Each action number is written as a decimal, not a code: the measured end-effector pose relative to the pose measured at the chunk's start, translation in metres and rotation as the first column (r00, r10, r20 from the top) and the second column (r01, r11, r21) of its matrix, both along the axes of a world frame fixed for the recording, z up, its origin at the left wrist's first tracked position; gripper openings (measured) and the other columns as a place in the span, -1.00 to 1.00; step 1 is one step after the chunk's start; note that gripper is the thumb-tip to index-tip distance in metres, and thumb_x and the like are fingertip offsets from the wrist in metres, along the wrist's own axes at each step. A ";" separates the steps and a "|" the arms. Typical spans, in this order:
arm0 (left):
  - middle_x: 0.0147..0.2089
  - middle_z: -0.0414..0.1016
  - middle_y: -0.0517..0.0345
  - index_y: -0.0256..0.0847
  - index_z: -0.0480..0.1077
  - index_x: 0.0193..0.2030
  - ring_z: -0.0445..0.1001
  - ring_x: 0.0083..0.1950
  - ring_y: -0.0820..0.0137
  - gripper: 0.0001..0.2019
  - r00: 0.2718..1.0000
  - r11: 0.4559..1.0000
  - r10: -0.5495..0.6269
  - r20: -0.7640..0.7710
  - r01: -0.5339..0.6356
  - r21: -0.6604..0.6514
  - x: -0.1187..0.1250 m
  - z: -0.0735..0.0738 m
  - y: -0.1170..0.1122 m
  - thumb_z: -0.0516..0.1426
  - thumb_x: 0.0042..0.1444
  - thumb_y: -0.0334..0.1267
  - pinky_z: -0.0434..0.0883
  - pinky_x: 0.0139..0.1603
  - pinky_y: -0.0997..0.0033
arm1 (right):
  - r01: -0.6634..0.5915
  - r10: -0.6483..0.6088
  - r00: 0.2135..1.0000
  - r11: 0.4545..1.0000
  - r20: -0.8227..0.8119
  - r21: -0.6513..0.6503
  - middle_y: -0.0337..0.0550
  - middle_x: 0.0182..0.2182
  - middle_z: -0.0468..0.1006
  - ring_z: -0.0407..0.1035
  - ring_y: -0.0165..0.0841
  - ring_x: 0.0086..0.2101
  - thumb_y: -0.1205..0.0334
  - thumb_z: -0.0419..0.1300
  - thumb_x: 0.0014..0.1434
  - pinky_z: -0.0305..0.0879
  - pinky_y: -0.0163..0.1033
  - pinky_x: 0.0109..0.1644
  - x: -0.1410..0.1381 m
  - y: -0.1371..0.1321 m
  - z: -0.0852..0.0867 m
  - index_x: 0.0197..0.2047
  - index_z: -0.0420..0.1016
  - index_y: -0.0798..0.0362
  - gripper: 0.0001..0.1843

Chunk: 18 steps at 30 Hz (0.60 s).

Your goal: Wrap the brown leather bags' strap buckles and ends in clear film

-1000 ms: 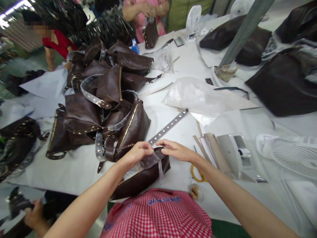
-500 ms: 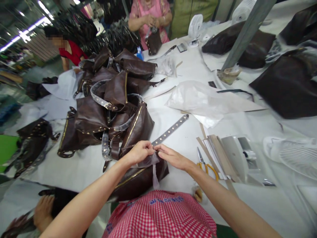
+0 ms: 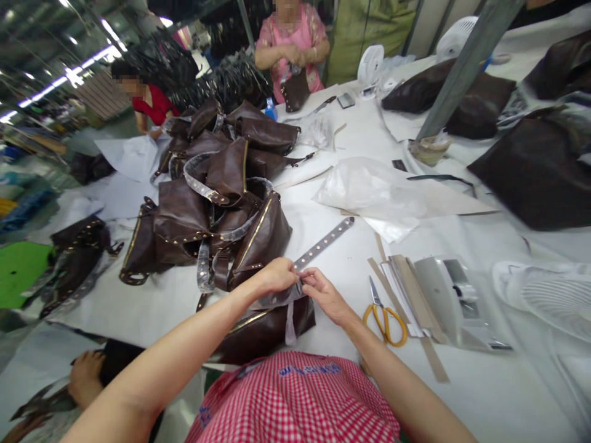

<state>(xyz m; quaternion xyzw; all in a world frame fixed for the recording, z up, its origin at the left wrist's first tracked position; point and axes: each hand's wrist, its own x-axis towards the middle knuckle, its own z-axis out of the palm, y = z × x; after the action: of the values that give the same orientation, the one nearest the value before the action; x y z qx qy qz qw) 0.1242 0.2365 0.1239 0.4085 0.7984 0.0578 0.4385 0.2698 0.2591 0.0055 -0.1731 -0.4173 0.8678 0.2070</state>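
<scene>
My left hand (image 3: pixel 279 274) is closed at the near end of a studded strap (image 3: pixel 327 242), which stretches away to the upper right across the table. Close against it, my right hand (image 3: pixel 323 293) has its fingers bent, the thumb and fingertips pinching at the same spot. What lies exactly between the fingertips is too small to make out. Clear plastic film (image 3: pixel 290 325) hangs below my hands. Under them lies a dark brown leather bag (image 3: pixel 272 335) with a gold zipper, in front of my checked apron (image 3: pixel 295 400).
A heap of brown bags (image 3: pixel 184 212) fills the table's left side. To the right lie yellow-handled scissors (image 3: pixel 384 320), card strips (image 3: pixel 401 295) and a grey tape dispenser (image 3: pixel 455 295). A plastic bag (image 3: pixel 360 184) lies beyond. Co-workers stand at the back; another person's hand (image 3: pixel 86 376) shows lower left.
The whole view has shifted slightly. My hands stay together at the strap's near end; my right fingers, straighter before, are now more bent. The scissors show more fully.
</scene>
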 end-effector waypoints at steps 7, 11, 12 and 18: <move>-0.77 0.12 0.35 -0.25 0.30 -0.62 0.09 -0.69 0.53 -0.90 0.994 0.985 0.054 0.100 -0.037 -0.168 0.015 -0.006 0.015 0.10 -0.16 -0.45 0.02 -0.66 0.50 | 0.208 -0.209 0.976 0.978 0.052 0.026 -0.12 0.13 0.44 0.30 -0.19 0.10 -0.15 0.16 0.14 0.18 -0.05 0.15 0.007 -0.019 -0.003 -0.38 0.24 -0.04 -0.63; -0.78 0.10 0.35 -0.25 0.29 -0.66 0.06 -0.70 0.53 -0.87 0.992 0.986 0.064 0.105 -0.047 -0.158 0.019 -0.007 0.015 0.12 -0.18 -0.45 0.00 -0.66 0.48 | 0.217 -0.243 0.962 0.959 0.129 0.184 -0.03 0.11 0.45 0.26 -0.12 0.13 -0.09 0.26 0.06 0.10 -0.02 0.19 0.006 -0.016 0.005 -0.48 0.23 0.00 -0.61; -0.78 0.10 0.35 -0.25 0.29 -0.66 0.07 -0.70 0.53 -0.87 0.992 0.987 0.068 0.104 -0.051 -0.151 0.018 -0.007 0.014 0.13 -0.18 -0.45 -0.01 -0.65 0.47 | 0.215 -0.245 0.960 0.955 0.133 0.204 -0.01 0.09 0.46 0.27 -0.12 0.11 -0.10 0.24 0.07 0.10 -0.02 0.19 0.006 -0.016 0.006 -0.49 0.23 0.00 -0.61; -0.76 0.12 0.34 -0.24 0.28 -0.66 0.10 -0.65 0.51 -0.86 0.986 0.988 0.124 0.115 -0.113 -0.102 0.011 -0.017 0.007 0.16 -0.20 -0.42 0.00 -0.61 0.46 | 0.211 -0.254 0.955 0.944 0.151 0.254 -0.10 0.01 0.50 0.34 -0.18 0.00 -0.06 0.17 0.14 0.19 -0.07 0.09 0.001 -0.018 -0.001 -0.43 0.23 -0.02 -0.68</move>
<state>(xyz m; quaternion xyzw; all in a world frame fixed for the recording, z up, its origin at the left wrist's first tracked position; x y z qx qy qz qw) 0.1352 0.2430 0.1070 0.3347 0.7950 0.0705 0.5009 0.2707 0.2407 0.0046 -0.2739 -0.5107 0.7622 0.2885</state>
